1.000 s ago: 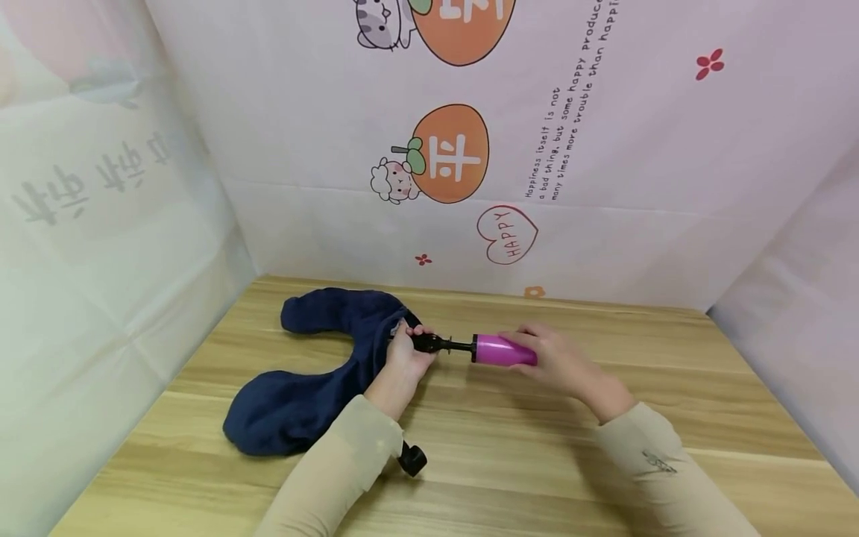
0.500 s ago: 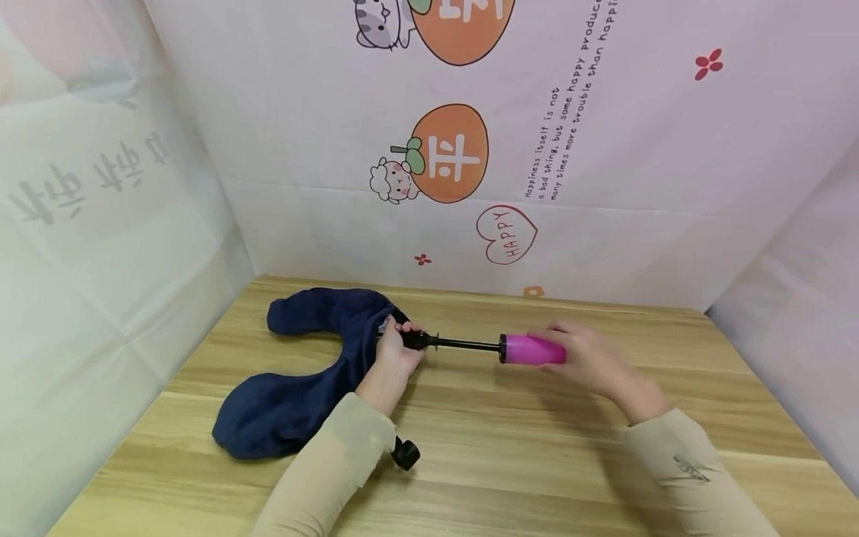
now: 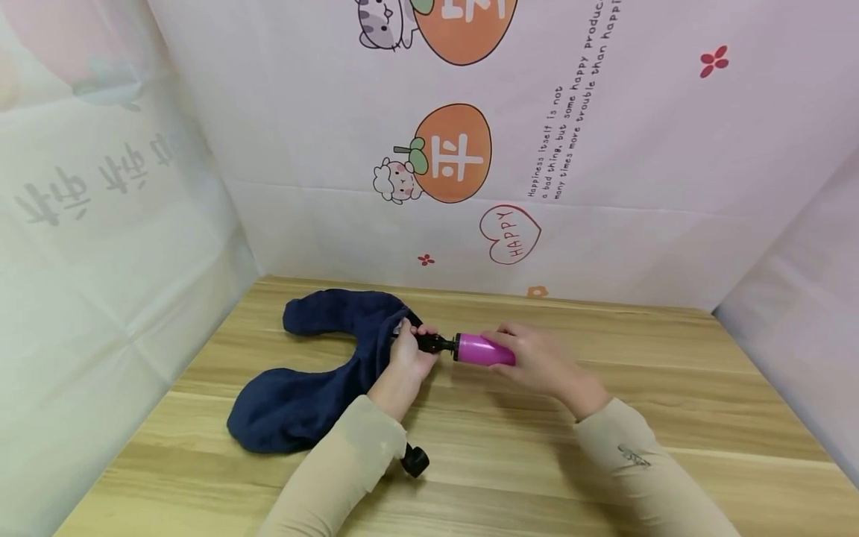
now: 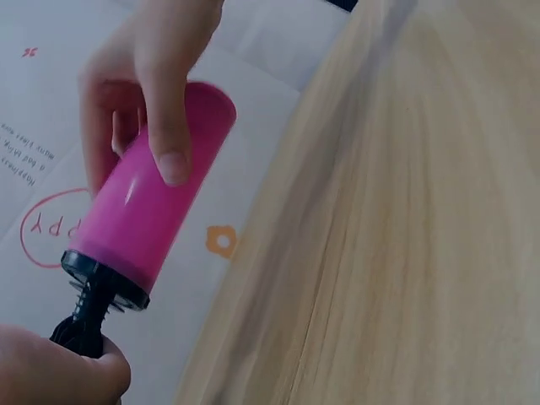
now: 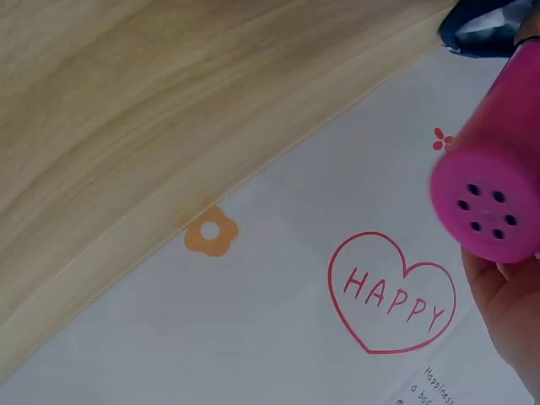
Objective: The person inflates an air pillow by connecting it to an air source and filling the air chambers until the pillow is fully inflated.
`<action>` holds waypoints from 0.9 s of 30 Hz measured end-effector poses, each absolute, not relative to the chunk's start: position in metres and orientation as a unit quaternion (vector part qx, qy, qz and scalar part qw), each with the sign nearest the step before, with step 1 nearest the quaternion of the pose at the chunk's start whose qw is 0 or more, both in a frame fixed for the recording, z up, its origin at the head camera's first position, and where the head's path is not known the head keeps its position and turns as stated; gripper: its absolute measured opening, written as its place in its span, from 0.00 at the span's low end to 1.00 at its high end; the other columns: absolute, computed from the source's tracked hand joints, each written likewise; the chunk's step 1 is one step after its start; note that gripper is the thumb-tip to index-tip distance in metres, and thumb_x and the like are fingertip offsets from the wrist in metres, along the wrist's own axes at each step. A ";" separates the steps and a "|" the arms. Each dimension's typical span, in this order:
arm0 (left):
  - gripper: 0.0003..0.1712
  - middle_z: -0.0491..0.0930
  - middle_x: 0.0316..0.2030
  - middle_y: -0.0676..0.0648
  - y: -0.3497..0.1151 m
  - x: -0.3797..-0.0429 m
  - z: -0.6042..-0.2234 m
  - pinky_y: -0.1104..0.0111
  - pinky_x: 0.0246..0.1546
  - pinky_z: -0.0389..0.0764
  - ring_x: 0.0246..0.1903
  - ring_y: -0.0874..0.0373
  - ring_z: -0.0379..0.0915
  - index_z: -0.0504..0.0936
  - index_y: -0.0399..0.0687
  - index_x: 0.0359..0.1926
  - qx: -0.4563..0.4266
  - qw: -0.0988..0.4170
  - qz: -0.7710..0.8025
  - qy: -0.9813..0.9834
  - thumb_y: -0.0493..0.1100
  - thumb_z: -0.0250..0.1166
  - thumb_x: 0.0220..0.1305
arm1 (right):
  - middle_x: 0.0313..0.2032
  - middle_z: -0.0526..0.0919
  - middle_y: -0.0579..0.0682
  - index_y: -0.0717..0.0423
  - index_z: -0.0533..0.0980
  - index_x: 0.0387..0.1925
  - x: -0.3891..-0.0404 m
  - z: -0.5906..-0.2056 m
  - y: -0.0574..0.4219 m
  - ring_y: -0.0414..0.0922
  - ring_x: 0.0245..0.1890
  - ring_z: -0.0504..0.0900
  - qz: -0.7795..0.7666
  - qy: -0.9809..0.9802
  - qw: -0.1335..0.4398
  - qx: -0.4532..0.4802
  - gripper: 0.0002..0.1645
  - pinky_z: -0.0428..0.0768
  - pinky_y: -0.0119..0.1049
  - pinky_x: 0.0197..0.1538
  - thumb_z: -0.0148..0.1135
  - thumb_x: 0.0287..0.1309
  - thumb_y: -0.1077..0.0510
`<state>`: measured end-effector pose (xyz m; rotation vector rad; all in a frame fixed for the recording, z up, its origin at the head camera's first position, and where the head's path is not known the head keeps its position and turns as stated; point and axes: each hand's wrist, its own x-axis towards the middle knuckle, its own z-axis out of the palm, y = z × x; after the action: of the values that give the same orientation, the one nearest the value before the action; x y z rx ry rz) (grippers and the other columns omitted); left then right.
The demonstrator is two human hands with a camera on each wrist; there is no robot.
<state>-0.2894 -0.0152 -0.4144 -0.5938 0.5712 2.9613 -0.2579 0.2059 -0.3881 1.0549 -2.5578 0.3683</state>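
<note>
So the pink pump barrel (image 3: 485,349) just slid in toward the navy U-shaped pillow (image 3: 369,350); half a second ago a long stretch of black rod was showing, and now it's pretty much all swallowed. The right hand (image 3: 540,362) came along with it, and the pillow itself scooted a touch that way too. That hand's got its thumb and fingers wrapped round the barrel, off to the right of the pillow. The left hand (image 3: 411,358) is tight up against the pillow's curved end, gripping the pump's black fitting (image 3: 432,343). Pillow's lying on the wood table (image 3: 537,477), both arms pointing left. There's a stubby black end piece (image 3: 415,462) on the near side of it, and a printed white backdrop (image 3: 322,231) behind it.
</note>
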 end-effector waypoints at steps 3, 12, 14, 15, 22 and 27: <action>0.23 0.62 0.19 0.53 -0.018 -0.292 -0.413 0.61 0.49 0.62 0.27 0.57 0.64 0.57 0.48 0.28 -0.193 0.034 0.966 0.168 0.52 0.40 0.84 | 0.42 0.83 0.53 0.57 0.83 0.56 -0.257 -0.386 0.210 0.48 0.38 0.83 0.146 -0.905 0.169 0.362 0.30 0.83 0.47 0.44 0.82 0.50 0.58; 0.24 0.63 0.18 0.53 -0.037 -0.298 -0.412 0.57 0.64 0.53 0.26 0.57 0.65 0.58 0.49 0.26 -0.200 0.018 0.968 0.148 0.52 0.41 0.84 | 0.41 0.83 0.53 0.57 0.84 0.53 -0.250 -0.378 0.260 0.49 0.36 0.81 0.155 -0.921 0.169 0.314 0.31 0.81 0.48 0.40 0.83 0.44 0.64; 0.24 0.62 0.19 0.53 -0.038 -0.298 -0.412 0.56 0.64 0.53 0.26 0.57 0.64 0.57 0.49 0.26 -0.200 0.019 0.968 0.154 0.52 0.41 0.84 | 0.41 0.83 0.51 0.56 0.84 0.53 -0.248 -0.377 0.265 0.47 0.35 0.81 0.145 -0.924 0.168 0.312 0.31 0.80 0.47 0.39 0.84 0.44 0.63; 0.24 0.62 0.19 0.53 -0.038 -0.299 -0.412 0.57 0.64 0.54 0.26 0.57 0.64 0.57 0.49 0.26 -0.200 0.020 0.967 0.154 0.52 0.41 0.84 | 0.41 0.83 0.51 0.56 0.84 0.53 -0.248 -0.377 0.266 0.47 0.35 0.81 0.142 -0.925 0.167 0.312 0.30 0.80 0.46 0.38 0.84 0.44 0.63; 0.24 0.62 0.18 0.53 -0.027 -0.293 -0.413 0.63 0.50 0.60 0.26 0.58 0.63 0.57 0.49 0.26 -0.191 0.031 0.970 0.149 0.53 0.40 0.84 | 0.43 0.84 0.53 0.56 0.84 0.54 -0.250 -0.376 0.248 0.49 0.37 0.84 0.114 -0.918 0.175 0.338 0.30 0.82 0.48 0.42 0.83 0.46 0.60; 0.25 0.62 0.19 0.53 -0.013 -0.287 -0.413 0.64 0.45 0.63 0.25 0.59 0.64 0.57 0.49 0.25 -0.181 0.038 0.971 0.154 0.53 0.40 0.84 | 0.43 0.84 0.54 0.57 0.83 0.56 -0.254 -0.381 0.218 0.50 0.38 0.84 0.118 -0.905 0.179 0.368 0.31 0.83 0.48 0.44 0.82 0.48 0.58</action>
<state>-0.2867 -0.0130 -0.4132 -0.5560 0.4731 2.9767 -0.2542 0.2175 -0.3806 1.0401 -2.5589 0.3342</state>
